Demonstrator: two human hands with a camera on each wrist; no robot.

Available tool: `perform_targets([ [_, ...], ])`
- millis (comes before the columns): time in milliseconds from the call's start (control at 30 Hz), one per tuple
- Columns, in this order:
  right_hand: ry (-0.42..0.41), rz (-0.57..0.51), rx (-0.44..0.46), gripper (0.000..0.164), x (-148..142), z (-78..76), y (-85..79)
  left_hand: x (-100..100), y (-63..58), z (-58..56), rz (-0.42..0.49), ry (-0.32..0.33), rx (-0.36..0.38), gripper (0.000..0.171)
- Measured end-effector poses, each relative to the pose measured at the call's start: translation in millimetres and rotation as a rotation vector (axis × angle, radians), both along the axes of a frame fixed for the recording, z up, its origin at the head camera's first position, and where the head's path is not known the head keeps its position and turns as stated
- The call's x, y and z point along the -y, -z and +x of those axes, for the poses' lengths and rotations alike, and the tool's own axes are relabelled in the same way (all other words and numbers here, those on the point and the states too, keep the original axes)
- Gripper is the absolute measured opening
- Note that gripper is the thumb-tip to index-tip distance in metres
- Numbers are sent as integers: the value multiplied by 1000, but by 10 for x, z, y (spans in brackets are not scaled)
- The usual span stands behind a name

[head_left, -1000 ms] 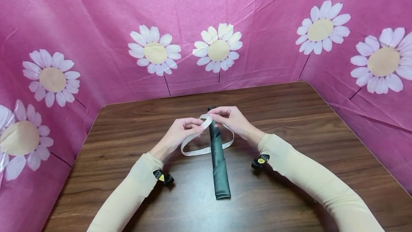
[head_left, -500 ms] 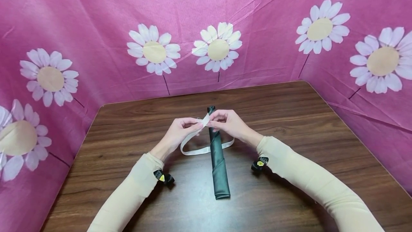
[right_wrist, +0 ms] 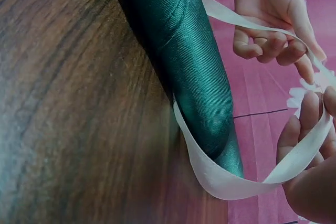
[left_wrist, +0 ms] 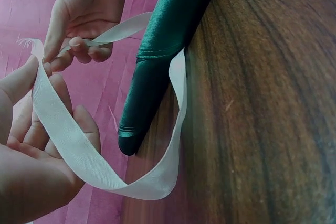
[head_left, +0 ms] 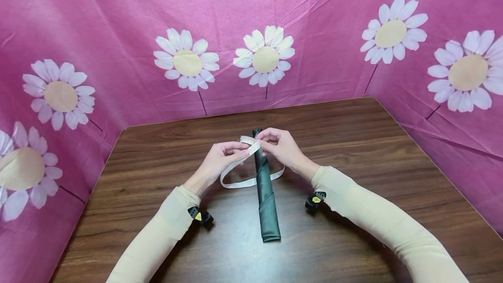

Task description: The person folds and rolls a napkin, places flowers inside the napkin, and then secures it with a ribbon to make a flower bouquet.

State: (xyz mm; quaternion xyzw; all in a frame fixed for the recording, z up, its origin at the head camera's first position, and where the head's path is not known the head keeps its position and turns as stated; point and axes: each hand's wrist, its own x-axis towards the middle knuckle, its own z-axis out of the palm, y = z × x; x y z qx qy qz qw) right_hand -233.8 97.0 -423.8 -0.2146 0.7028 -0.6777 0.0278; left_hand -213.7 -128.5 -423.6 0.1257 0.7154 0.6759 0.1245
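A roll of dark green satin cloth [head_left: 269, 217] lies lengthwise on the table, wound with slanting folds. Beneath it runs a white ribbon [head_left: 238, 184] that comes up on both sides in a wide loop. Over the roll's far part, my left hand [head_left: 221, 160] pinches the ribbon between thumb and fingers. Close beside it, my right hand [head_left: 284, 147] pinches the ribbon too, thumb and fingertip together. Where the two hands meet, the ribbon bends in a small loop. In the left wrist view, a frayed ribbon end [left_wrist: 32, 44] sticks up past the left thumb.
The brown wood-grain table [head_left: 165, 178] ends at a pink daisy-print cloth [head_left: 314, 73] at the back and sides. Small black wrist cameras hang below both cream sleeves [head_left: 361, 200], near the tabletop.
My right fingers came down close to the left ones, then lifted slightly again. The ribbon between the hands went from a small loop to flat and back to a loop. The roll stays put.
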Motion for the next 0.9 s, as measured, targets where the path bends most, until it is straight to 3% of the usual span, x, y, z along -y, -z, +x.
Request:
perform_targets([
  [333,-72,71,-1,12,29,62,20,-14,1,9,16,-11,12,27],
  [633,-14,28,-21,12,-4,28,-54,16,-6,30,20,-15,-3,22],
  [767,15,17,31,14,-29,12,-84,46,-28,48,112,18,-24,13],
  [900,42,19,79,16,-37,-7,-87,58,-33,42,266,77,-30,10],
])
